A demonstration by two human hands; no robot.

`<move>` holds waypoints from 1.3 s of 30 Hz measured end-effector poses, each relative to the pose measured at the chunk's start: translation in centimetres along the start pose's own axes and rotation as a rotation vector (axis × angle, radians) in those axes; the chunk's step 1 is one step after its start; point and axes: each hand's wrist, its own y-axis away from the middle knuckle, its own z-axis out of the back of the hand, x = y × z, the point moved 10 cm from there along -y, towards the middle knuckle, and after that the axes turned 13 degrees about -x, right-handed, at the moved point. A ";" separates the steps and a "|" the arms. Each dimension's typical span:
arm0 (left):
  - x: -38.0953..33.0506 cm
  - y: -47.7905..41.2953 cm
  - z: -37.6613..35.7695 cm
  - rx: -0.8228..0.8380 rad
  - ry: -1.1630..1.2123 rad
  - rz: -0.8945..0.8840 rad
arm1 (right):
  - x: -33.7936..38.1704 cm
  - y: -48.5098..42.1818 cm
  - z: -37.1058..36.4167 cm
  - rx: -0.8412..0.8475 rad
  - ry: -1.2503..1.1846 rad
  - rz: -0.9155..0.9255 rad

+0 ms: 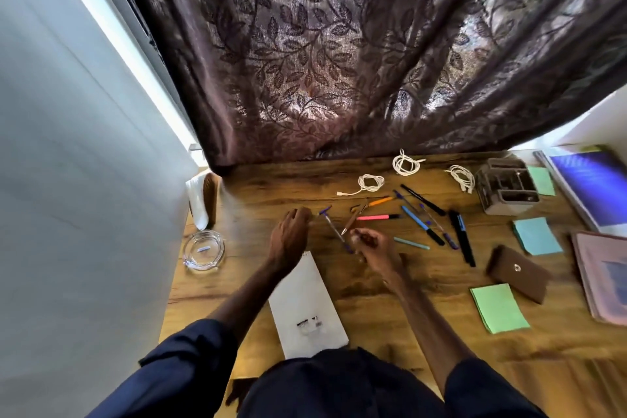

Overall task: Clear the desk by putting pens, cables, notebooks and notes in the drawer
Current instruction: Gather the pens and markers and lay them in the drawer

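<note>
Several pens lie scattered mid-desk: a clear pen with a purple cap (334, 227), a brown pen (353, 219), a pink highlighter (373, 216), blue pens (415, 219) and black markers (463, 241). My right hand (375, 246) has its fingers curled in a pinch at the near end of the clear pen. My left hand (293, 231) hovers blurred, loosely curled, just left of that pen's cap, holding nothing. Three coiled white cables (371, 183) (405, 163) (461, 176) lie further back. A white notepad (307, 302) lies under my left forearm. No drawer shows.
Green (498, 307) and blue (536, 236) sticky-note pads, a brown pouch (517, 273), a grey organizer (507, 190) and notebooks (597, 190) (607, 278) fill the right side. A glass ashtray (203, 249) sits at the left edge. A curtain (339, 61) hangs behind the desk.
</note>
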 end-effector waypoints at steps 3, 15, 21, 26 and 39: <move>-1.4 0.7 0.6 -0.076 0.234 0.198 | -0.4 1.4 1.3 -0.063 0.065 0.019; -12.5 8.3 -8.4 0.442 0.440 0.415 | -6.3 8.6 12.7 -0.375 0.131 0.015; -21.4 18.6 -17.2 0.784 0.523 0.382 | -12.5 16.3 23.9 -0.688 0.215 -0.069; -30.4 26.5 -19.1 0.923 0.535 0.403 | -17.8 21.2 31.6 -0.843 0.227 -0.155; -31.9 42.1 -34.8 0.908 0.115 0.791 | -37.6 22.7 40.4 -0.637 0.379 -0.397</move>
